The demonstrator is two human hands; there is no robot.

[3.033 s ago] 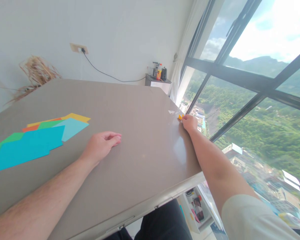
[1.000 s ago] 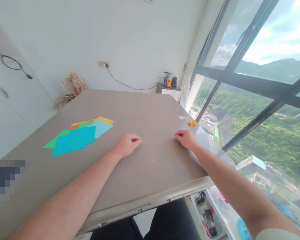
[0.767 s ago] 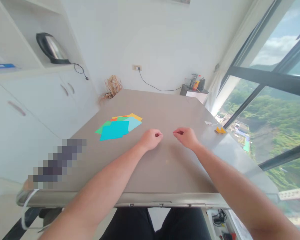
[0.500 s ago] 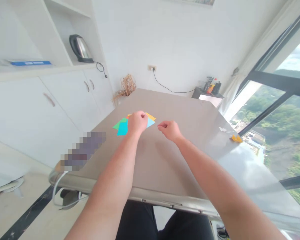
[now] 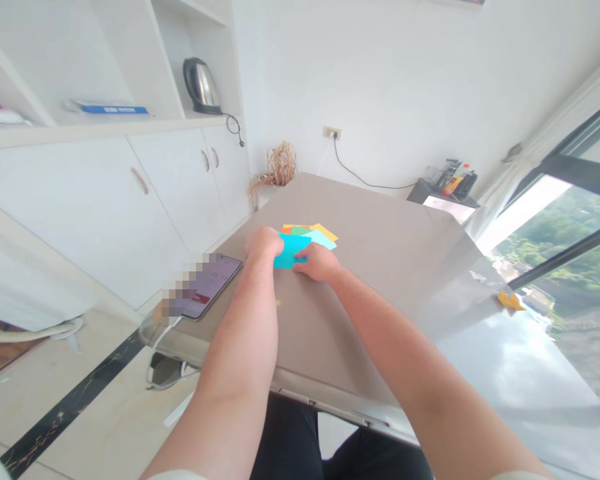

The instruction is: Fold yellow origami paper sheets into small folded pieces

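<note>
A bright cyan sheet of paper (image 5: 289,253) lies between my two hands, above or on a fan of coloured papers. My left hand (image 5: 265,244) is closed at its left edge, thumb on the sheet, with the outer fingers smeared by motion. At the lower right edge, my right hand (image 5: 319,261) has thumb and fingertips on the same sheet. Behind it show parts of a green paper (image 5: 300,231), a pale blue paper (image 5: 323,239), an orange-yellow paper (image 5: 327,230) and a small orange-red strip (image 5: 286,231).
A phone (image 5: 213,287) with a white cable lies at the table's left edge, partly pixelated. On the right of the grey-brown table (image 5: 370,220) sits a folded yellow paper piece (image 5: 511,301) near the window. A kettle (image 5: 203,87) stands on the left shelf.
My right hand has moved left from bare table onto the cyan sheet. My left hand has shifted to the sheet's left edge, uncovering its middle. The camera view has turned left.
</note>
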